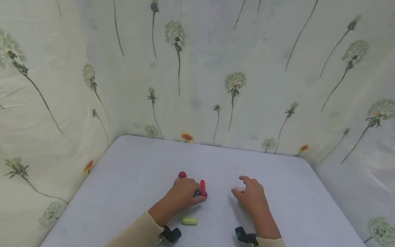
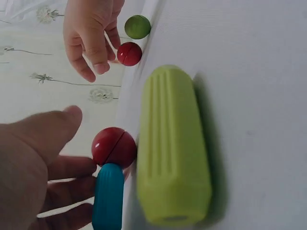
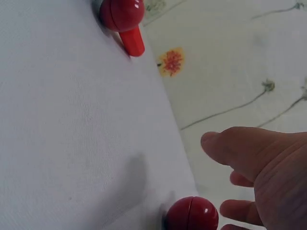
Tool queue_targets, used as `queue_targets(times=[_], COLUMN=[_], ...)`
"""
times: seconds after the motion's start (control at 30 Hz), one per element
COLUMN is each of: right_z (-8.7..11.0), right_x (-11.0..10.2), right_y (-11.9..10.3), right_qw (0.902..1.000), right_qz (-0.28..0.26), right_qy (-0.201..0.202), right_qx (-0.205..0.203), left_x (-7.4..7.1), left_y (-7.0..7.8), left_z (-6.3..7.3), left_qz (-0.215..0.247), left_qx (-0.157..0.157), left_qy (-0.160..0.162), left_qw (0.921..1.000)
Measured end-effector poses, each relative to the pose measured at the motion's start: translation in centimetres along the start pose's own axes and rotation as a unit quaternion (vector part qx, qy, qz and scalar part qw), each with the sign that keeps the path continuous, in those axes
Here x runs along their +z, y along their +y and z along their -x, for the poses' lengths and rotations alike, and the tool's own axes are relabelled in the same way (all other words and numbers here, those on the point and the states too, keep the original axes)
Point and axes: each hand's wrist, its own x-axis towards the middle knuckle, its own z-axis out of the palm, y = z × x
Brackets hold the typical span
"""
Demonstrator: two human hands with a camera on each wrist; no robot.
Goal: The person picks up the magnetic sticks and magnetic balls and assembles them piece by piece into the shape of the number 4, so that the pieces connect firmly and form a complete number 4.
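My left hand (image 1: 184,192) reaches over a small group of toy pieces. Its thumb stands apart from the fingers, which lie right behind a teal ribbed stick (image 2: 108,199) and a red ball (image 2: 114,147). In the head view the red stick (image 1: 202,185) points away from that ball, and the hand covers most of the teal stick. To the right, my right hand (image 1: 253,196) hovers with thumb and fingers spread, nothing between them. A second red ball (image 3: 192,214) appears beside its fingers in the right wrist view.
A yellow-green ribbed stick (image 1: 189,221) lies nearer the body, below the left hand. Another red ball (image 1: 182,175) sits just beyond that hand. The left wrist view shows a green ball (image 2: 137,27) past the right hand. Flower-print sheeting (image 1: 203,68) rises behind the white tabletop (image 1: 148,154).
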Motion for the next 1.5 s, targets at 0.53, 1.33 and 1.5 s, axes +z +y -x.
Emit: queue_targets(times=[0.53,1.33,1.5], right_z=[-0.3,-2.7,-3.4], right_x=[-0.1,5.7,6.5], right_y=[0.9,-8.0,-8.1], right_qw=[0.9963,0.9626,0.959], right_qz=[0.014,-0.263,-0.273], right_qy=[-0.078,-0.061,-0.07], right_qx=[0.032,0.021,0.027], left_x=[1.6,1.3,1.4], left_y=[-0.3,-0.5,-0.7], left_z=[-0.6,-0.8,-0.8], left_qz=[-0.014,-0.017,-0.015], left_qx=[-0.036,-0.026,-0.027], left_qy=[0.005,0.008,0.003], left_qw=[0.9993,0.9995,0.9995])
